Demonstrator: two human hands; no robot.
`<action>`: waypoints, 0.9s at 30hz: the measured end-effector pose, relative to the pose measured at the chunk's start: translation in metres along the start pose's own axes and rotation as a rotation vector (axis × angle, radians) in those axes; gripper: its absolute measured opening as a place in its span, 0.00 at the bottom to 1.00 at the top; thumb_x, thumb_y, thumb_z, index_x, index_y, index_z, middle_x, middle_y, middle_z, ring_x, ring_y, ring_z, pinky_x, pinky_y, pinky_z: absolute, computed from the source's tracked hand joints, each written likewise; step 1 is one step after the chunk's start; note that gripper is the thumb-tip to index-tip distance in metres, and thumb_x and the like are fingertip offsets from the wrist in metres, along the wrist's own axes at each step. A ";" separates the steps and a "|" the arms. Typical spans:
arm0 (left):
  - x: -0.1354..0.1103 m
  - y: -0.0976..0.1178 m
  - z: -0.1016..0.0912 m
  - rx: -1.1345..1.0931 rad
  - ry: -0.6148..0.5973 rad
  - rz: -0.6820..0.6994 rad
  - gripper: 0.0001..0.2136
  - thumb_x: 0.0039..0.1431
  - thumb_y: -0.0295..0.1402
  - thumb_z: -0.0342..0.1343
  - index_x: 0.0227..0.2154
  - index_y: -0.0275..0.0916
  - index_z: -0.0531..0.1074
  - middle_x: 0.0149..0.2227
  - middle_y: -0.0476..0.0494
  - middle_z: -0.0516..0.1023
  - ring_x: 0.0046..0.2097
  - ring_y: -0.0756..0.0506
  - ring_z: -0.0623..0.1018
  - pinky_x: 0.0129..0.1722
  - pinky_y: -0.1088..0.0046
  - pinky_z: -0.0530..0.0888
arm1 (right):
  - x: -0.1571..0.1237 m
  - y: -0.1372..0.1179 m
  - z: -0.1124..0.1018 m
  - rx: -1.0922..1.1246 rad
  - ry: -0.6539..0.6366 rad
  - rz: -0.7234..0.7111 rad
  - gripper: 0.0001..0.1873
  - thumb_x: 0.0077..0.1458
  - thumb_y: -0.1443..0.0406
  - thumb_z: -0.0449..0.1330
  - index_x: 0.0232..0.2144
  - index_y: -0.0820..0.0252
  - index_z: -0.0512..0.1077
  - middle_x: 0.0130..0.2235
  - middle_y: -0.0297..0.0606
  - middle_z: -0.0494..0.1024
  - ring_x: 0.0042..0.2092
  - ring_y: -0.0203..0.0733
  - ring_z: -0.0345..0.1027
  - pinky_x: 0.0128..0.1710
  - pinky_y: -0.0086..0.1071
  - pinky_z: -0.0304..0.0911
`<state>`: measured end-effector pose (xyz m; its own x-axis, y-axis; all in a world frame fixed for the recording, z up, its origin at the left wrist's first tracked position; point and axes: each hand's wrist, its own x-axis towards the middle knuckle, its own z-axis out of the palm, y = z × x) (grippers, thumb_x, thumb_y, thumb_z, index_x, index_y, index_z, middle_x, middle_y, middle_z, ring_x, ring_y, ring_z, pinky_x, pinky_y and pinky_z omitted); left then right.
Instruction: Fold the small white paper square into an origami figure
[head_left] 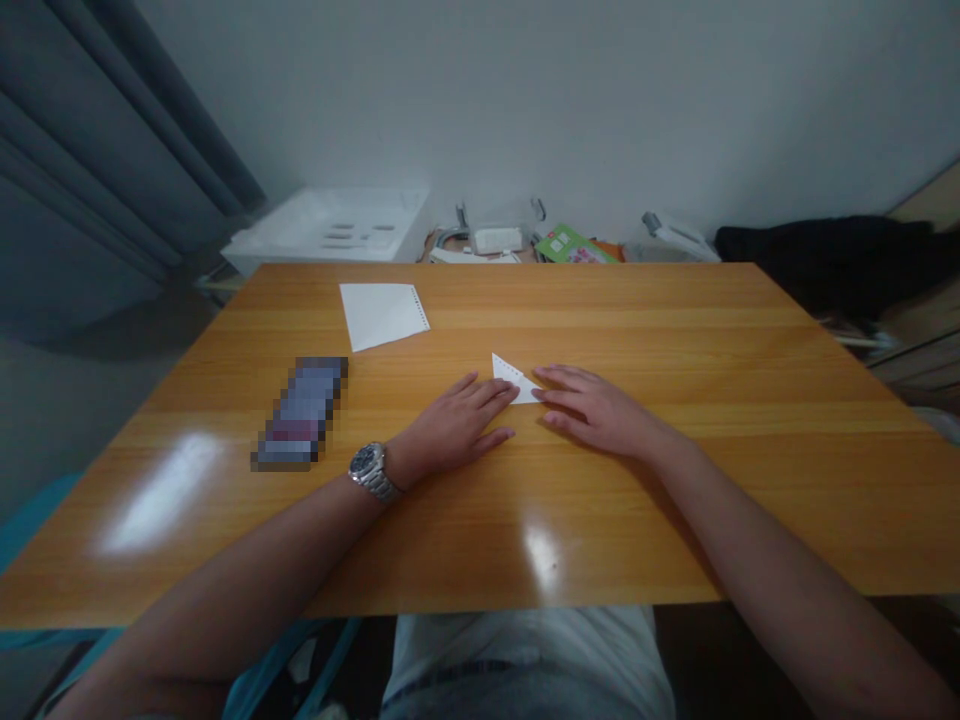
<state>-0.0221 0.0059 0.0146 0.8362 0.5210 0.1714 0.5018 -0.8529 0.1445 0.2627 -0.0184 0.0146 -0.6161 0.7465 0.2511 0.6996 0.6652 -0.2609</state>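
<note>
A small folded white paper (513, 378) lies on the wooden table (675, 450) near its middle. My left hand (459, 424), with a metal wristwatch (373, 470) on the wrist, lies flat with fingers stretched onto the paper's left part. My right hand (596, 408) lies flat too, its fingertips pressing the paper's right corner. Most of the paper is hidden under the fingers; only a triangular tip shows.
A white sheet with a perforated edge (382, 314) lies further back on the left. A blurred-out phone-sized object (304, 412) lies at the left. Behind the table are a white box (330, 228), cables, a green packet (571, 244) and dark cloth (825, 255).
</note>
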 end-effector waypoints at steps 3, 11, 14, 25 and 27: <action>-0.001 0.001 0.000 0.009 0.005 -0.004 0.28 0.73 0.47 0.42 0.67 0.34 0.60 0.65 0.33 0.67 0.65 0.39 0.68 0.71 0.55 0.56 | -0.001 -0.005 -0.002 0.037 -0.005 -0.002 0.21 0.68 0.53 0.56 0.57 0.55 0.76 0.68 0.46 0.66 0.69 0.53 0.59 0.67 0.54 0.57; 0.000 0.000 0.001 0.010 0.032 -0.021 0.26 0.74 0.46 0.42 0.66 0.36 0.61 0.65 0.34 0.66 0.65 0.39 0.69 0.71 0.54 0.57 | -0.001 -0.013 -0.001 0.127 -0.022 -0.004 0.21 0.66 0.53 0.59 0.56 0.54 0.77 0.66 0.48 0.68 0.68 0.56 0.60 0.65 0.56 0.59; 0.001 -0.001 0.001 -0.009 0.028 -0.020 0.26 0.74 0.46 0.43 0.66 0.36 0.62 0.65 0.34 0.67 0.64 0.39 0.69 0.70 0.55 0.58 | 0.000 -0.012 0.001 0.131 -0.014 0.000 0.21 0.67 0.54 0.57 0.56 0.56 0.77 0.65 0.50 0.69 0.66 0.55 0.62 0.65 0.53 0.61; 0.001 0.004 -0.005 0.008 0.022 0.035 0.24 0.73 0.47 0.43 0.59 0.34 0.69 0.66 0.32 0.65 0.66 0.38 0.67 0.71 0.55 0.58 | 0.006 -0.009 0.003 -0.002 -0.043 0.001 0.23 0.70 0.56 0.51 0.62 0.56 0.70 0.68 0.46 0.65 0.70 0.52 0.56 0.68 0.53 0.55; 0.002 0.006 -0.007 0.043 0.035 -0.002 0.25 0.73 0.48 0.43 0.59 0.35 0.70 0.65 0.32 0.67 0.65 0.38 0.69 0.70 0.52 0.57 | 0.006 -0.010 0.003 0.000 -0.045 0.011 0.23 0.70 0.55 0.53 0.62 0.56 0.70 0.68 0.46 0.66 0.69 0.52 0.57 0.68 0.54 0.56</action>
<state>-0.0189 0.0021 0.0230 0.8274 0.5226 0.2057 0.5127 -0.8523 0.1029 0.2511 -0.0206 0.0158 -0.6236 0.7540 0.2063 0.7066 0.6566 -0.2638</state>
